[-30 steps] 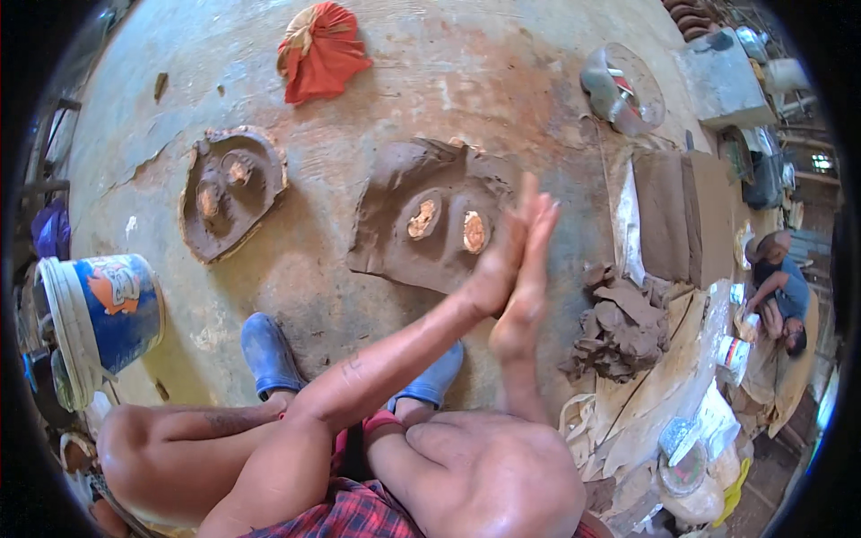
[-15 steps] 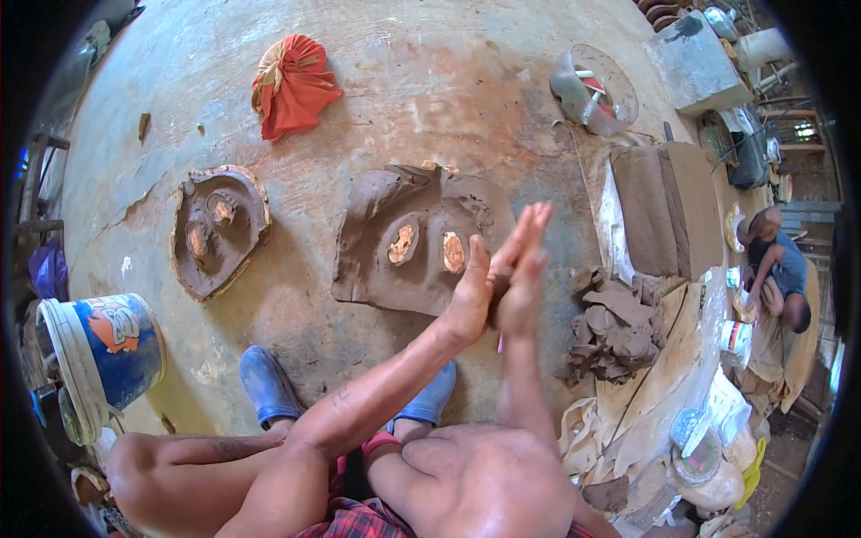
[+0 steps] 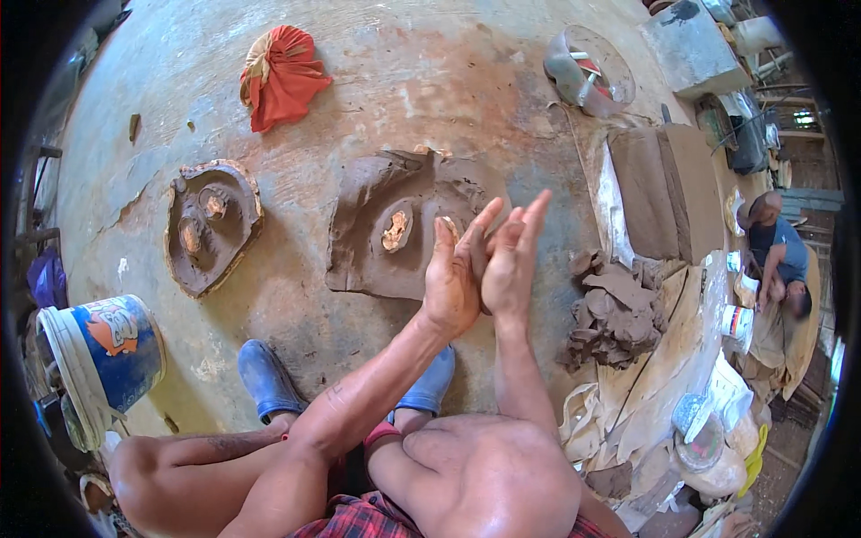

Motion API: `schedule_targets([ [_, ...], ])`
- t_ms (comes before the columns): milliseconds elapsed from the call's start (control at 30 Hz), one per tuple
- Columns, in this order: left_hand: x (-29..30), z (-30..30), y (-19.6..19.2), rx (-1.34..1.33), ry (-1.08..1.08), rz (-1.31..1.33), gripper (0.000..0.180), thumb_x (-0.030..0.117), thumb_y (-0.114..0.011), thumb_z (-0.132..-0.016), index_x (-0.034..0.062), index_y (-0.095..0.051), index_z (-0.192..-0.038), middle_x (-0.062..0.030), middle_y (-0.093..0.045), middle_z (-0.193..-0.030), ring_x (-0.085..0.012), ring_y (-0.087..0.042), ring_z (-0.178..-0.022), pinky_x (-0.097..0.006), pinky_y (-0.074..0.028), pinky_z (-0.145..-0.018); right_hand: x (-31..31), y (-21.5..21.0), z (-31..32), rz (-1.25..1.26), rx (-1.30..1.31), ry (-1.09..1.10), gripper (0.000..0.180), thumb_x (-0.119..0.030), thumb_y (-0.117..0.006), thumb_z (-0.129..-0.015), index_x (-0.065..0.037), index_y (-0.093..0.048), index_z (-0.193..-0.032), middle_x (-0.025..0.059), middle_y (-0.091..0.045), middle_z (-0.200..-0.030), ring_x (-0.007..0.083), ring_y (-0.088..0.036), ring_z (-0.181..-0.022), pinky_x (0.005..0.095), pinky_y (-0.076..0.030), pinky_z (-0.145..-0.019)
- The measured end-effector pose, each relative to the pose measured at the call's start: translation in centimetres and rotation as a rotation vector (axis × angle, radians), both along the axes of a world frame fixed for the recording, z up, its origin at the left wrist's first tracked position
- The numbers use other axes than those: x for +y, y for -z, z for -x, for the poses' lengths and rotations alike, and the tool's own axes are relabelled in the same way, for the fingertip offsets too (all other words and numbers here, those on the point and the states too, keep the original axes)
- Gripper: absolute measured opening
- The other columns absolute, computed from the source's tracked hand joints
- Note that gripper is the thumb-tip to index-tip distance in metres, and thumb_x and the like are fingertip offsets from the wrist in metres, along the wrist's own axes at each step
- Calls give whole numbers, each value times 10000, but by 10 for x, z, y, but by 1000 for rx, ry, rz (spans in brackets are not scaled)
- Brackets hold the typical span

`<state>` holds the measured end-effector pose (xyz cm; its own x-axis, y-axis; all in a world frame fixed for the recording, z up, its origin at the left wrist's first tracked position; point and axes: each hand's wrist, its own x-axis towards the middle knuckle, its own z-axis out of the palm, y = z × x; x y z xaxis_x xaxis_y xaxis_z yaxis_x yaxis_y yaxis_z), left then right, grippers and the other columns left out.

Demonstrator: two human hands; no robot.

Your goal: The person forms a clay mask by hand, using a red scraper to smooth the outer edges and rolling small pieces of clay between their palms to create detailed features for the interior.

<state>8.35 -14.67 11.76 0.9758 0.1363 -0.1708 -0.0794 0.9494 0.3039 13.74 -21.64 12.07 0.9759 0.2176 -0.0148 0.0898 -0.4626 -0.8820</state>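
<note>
My left hand (image 3: 453,276) and my right hand (image 3: 509,269) face each other palm to palm, fingers stretched up and away from me. Between the palms is a small brown piece of clay (image 3: 480,257), mostly hidden by the hands. Beneath and just beyond them on the floor lies a thick brown clay slab (image 3: 372,273) pressed over a form. An orange-brown patch (image 3: 395,230) shows through one oval opening in it; my left hand partly covers a second. To the left sits a rough-edged mold (image 3: 213,229) lined with clay, with two raised lumps inside.
Torn clay scraps (image 3: 619,309) are heaped right of my hands, before stacked clay slabs (image 3: 644,197). A clear basin (image 3: 592,76) and red cloth bundle (image 3: 282,81) lie farther off. A blue-and-white bucket (image 3: 108,359) stands left. Another person (image 3: 778,251) sits far right.
My hands have shifted slightly left and toward me, and their palms have slid against each other. The right hand was blurred by motion before. The view has tilted a little.
</note>
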Motion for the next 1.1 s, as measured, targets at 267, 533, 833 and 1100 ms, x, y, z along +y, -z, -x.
schedule_targets([
  [267,17,-7,-13,-39,-40,250,828,751,-203,-1056,200,-331,-1660,-183,-453,-1636,-285,-401,-1538,-476,-297,-1265,-19,-43,-9,-67,-81,49,1011,-767,-279,-1035,-15,-104,-1687,285,-104,-1739,442,-130,-1612,572,-156,-1291],
  [533,10,-5,-13,-74,-76,79,944,808,-216,-1015,128,-293,-1666,-139,-368,-1691,-376,-364,-1545,-585,-319,-1254,13,-23,11,180,-109,-81,920,-613,-390,-1088,8,-56,-1679,299,-98,-1733,492,-107,-1603,626,-146,-1269],
  [833,1,0,-13,-3,-132,434,655,690,-356,-1069,256,-403,-1558,-209,-583,-1447,-383,-686,-1215,-490,-656,-902,3,-29,17,-425,-185,51,1125,-930,-157,-916,-137,-68,-1708,188,-209,-1740,424,-170,-1601,598,-51,-1286],
  [1100,5,-7,-24,-108,-98,-330,1082,888,-183,-957,90,-232,-1686,-180,-337,-1703,-305,-279,-1590,-476,-179,-1300,3,-21,2,9,-204,-207,1025,-771,-279,-1037,12,-112,-1677,290,-147,-1728,449,-141,-1607,533,-78,-1306],
])
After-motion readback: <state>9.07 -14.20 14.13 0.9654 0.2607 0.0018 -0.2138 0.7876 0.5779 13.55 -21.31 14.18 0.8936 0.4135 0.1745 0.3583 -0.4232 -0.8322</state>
